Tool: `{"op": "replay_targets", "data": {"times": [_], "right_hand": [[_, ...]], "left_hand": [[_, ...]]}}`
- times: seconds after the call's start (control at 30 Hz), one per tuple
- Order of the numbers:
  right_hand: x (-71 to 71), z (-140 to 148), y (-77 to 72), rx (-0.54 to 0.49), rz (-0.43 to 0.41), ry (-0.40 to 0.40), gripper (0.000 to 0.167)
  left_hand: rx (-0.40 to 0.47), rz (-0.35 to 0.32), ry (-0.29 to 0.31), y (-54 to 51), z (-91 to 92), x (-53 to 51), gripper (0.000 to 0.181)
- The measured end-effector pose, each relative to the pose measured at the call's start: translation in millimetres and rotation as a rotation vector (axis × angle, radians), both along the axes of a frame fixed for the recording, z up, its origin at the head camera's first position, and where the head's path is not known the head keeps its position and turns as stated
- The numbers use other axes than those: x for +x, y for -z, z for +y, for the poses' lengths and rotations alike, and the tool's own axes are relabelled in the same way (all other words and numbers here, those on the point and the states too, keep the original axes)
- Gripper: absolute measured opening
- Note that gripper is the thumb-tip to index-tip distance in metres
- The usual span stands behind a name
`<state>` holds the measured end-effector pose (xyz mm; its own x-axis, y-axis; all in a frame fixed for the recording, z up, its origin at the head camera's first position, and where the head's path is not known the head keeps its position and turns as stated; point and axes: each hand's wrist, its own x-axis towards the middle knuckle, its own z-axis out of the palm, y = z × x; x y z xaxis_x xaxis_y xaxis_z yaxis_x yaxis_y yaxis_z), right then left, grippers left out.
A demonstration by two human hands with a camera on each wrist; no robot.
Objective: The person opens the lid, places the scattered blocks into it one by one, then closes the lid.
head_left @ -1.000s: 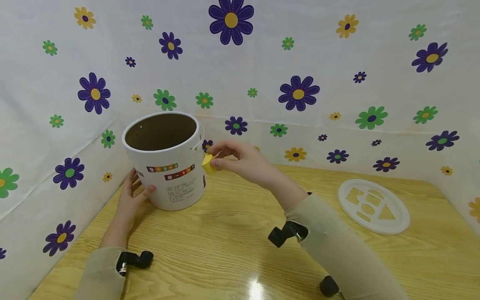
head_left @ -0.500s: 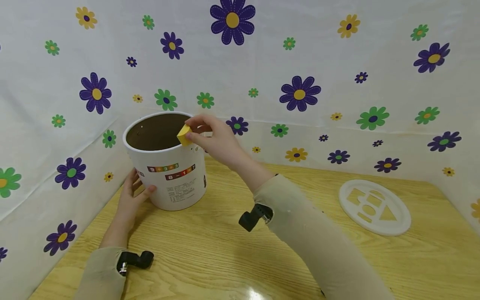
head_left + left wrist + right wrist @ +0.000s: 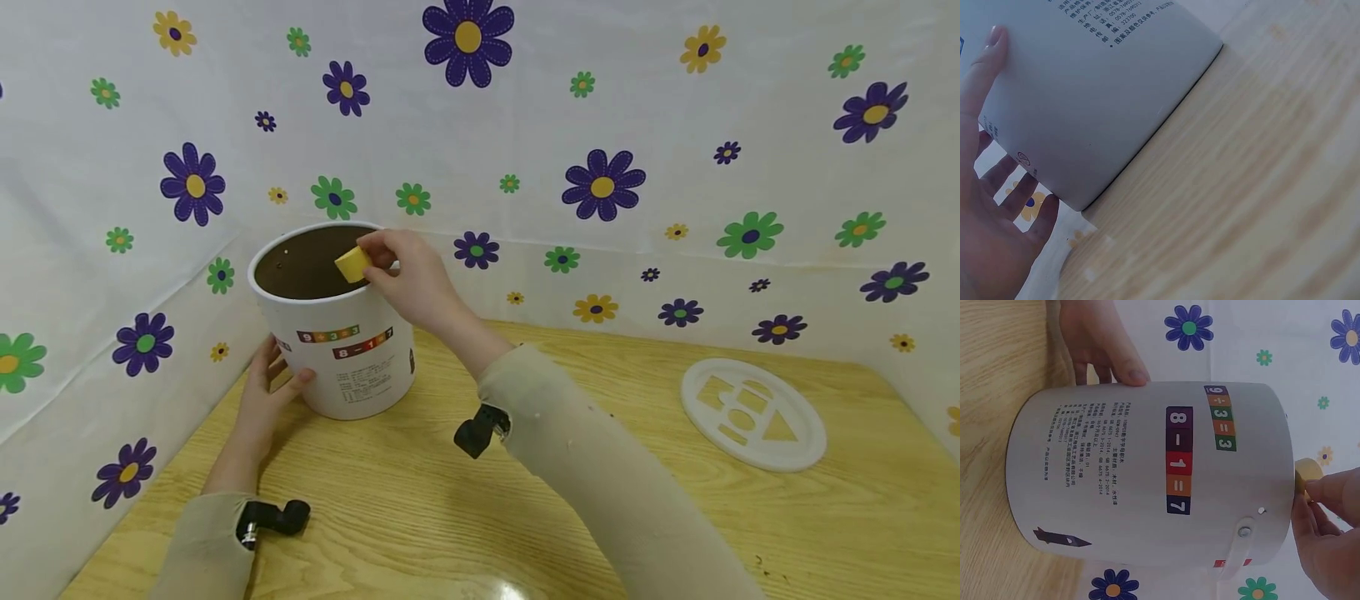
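A white bucket (image 3: 352, 358) with a dark inside and printed sums stands upright on the wooden table. Its left side is touched by my left hand (image 3: 262, 400). The left thumb (image 3: 985, 75) lies along the front wall, and the other fingers spread toward the back. Between thumb and fingers, my right hand (image 3: 416, 279) pinches a small yellow block (image 3: 351, 265) with a rounded side. Seen from the head, the block hangs over the near right part of the bucket's opening. In the right wrist view the right hand is at the rim, partly covering the block.
To the right, a white round plate (image 3: 697, 408) with cut-out shapes lies on the table (image 3: 465, 508). A flower-patterned cloth (image 3: 495, 133) rises behind and at the left, close to the bucket. A thin handle (image 3: 1238, 550) is fixed to the bucket's side.
My right hand has carried the yellow block up and left, from beside the bucket to over its opening. My left hand has stayed on the bucket.
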<state>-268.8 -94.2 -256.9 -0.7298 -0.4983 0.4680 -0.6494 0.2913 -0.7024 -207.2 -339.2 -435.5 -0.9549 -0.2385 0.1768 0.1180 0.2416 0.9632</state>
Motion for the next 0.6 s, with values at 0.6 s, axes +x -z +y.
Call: {"op": "replay_targets", "data": {"times": [0.6], "right_hand": [[15.3,13,4.1,-0.051,-0.025,-0.103,0.024]], "left_hand": [[-0.003,0.007,-0.003,-2.2,1.9,0.9,0.081]]}}
